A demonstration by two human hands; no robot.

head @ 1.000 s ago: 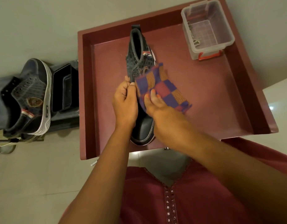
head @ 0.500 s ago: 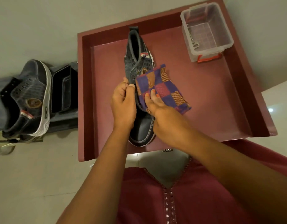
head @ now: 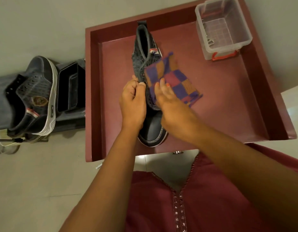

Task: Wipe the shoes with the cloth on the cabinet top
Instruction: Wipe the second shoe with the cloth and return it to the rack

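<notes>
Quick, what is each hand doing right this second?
Left hand: closed, gripping the shoe by its lace edge.
Right hand: fingers straight, pressing the checked cloth against the shoe.

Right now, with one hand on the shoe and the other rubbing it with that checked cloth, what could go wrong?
1. The shoe has its toe at the cabinet top's near edge; a hard stroke toward the body might push it off, though the left hand steadies it.
2. The right hand presses the cloth with straight fingers, so it could slip out.
3. The second shoe sits off to the side and might be forgotten.
</notes>
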